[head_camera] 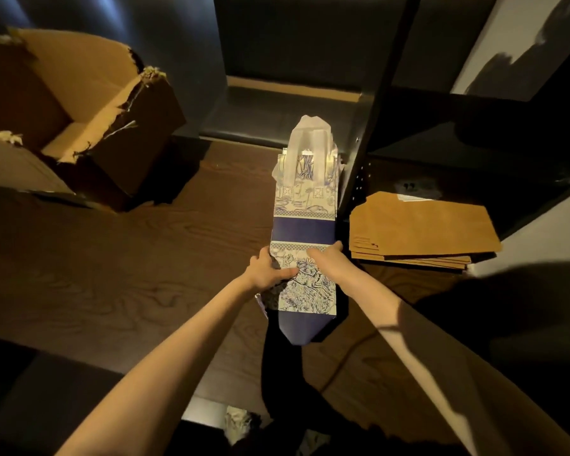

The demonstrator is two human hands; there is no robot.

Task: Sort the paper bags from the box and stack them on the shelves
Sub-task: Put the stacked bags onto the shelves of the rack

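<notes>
A flat blue-and-white patterned paper bag [305, 222] with pale handles and tissue at its far end is held out over the floor, pointing away from me. My left hand [269, 269] grips its left edge near the bottom, fingers curled over the print. My right hand [326, 260] holds the right edge, fingers lying across the face. A stack of brown paper bags [422, 228] lies on the low shelf to the right. The torn cardboard box [76, 116] stands open at the upper left.
A dark metal shelf upright [372, 126] rises just right of the bag's far end. Dark wood floor [129, 258] spreads between box and shelf. A dark cabinet or wall panel [293, 44] stands behind. My dark-clad legs show below the bag.
</notes>
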